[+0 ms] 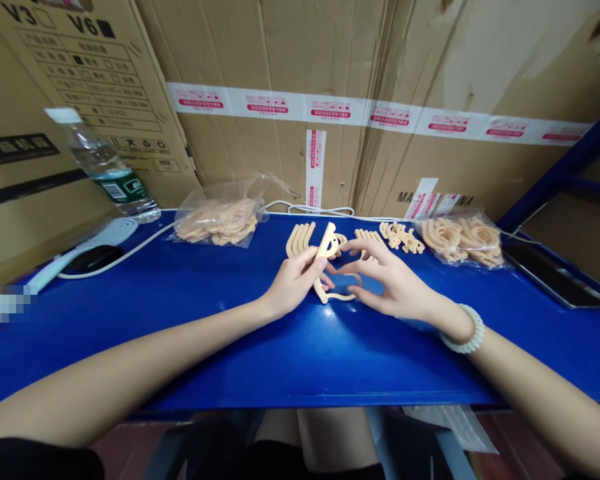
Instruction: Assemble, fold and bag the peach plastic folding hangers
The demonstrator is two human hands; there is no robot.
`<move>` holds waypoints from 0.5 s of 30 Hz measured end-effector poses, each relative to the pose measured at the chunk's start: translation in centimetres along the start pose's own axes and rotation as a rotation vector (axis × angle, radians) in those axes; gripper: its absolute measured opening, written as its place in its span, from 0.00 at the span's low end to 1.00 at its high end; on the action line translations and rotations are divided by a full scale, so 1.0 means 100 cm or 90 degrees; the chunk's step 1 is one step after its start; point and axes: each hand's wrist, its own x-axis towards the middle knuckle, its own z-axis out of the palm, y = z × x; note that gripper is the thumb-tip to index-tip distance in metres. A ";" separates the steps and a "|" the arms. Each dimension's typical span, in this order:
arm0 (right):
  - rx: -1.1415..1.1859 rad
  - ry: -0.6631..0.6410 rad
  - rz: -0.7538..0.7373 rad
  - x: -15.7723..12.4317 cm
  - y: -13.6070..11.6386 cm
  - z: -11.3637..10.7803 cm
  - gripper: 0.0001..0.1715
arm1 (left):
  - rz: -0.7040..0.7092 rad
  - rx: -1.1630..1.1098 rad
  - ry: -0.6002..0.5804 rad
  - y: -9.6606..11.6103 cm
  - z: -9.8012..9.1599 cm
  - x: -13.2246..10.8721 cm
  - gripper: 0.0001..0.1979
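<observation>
My left hand (296,279) is closed around a pale wooden piece (327,241), a flat curved shape with a small hole near its upper end, held upright above the blue table. My right hand (393,277) is just to the right, its fingers spread and curved, with nothing gripped between them. A thin curved wooden piece (344,297) shows below and between the hands; whether it is joined to the held piece I cannot tell. Behind the hands lie a row of curved wooden strips (300,239), another row of strips (369,236) and several small wavy wooden pieces (401,237).
Bags of wooden parts lie at the back left (217,221) and back right (461,238) of the blue table (220,373). A water bottle (111,170), black mouse (97,258), white cable (130,257) and phone (555,275) are further out. Cardboard boxes (280,153) stand behind.
</observation>
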 end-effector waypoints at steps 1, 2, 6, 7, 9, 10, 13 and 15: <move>0.045 0.017 0.016 0.000 -0.001 -0.001 0.15 | 0.005 0.007 -0.002 0.000 0.000 0.000 0.14; 0.089 0.030 0.035 0.000 -0.002 -0.002 0.17 | 0.011 0.016 -0.004 0.000 0.000 0.000 0.15; 0.286 0.026 0.140 0.000 -0.001 -0.002 0.24 | 0.028 0.051 -0.015 0.001 -0.001 0.000 0.17; 0.337 0.014 0.167 0.000 0.001 -0.001 0.25 | 0.030 0.059 -0.019 0.001 -0.001 0.000 0.17; 0.422 -0.012 0.204 0.000 0.003 0.000 0.26 | 0.038 0.077 -0.028 0.002 -0.002 -0.001 0.16; 0.453 -0.020 0.216 0.000 0.004 0.001 0.25 | 0.044 0.088 -0.033 0.002 -0.002 -0.001 0.15; 0.503 0.003 0.250 0.000 0.007 0.002 0.21 | 0.052 0.115 -0.040 0.003 -0.001 -0.003 0.13; 0.516 0.035 0.283 0.000 0.009 0.002 0.19 | 0.043 0.115 -0.033 0.003 0.000 -0.004 0.13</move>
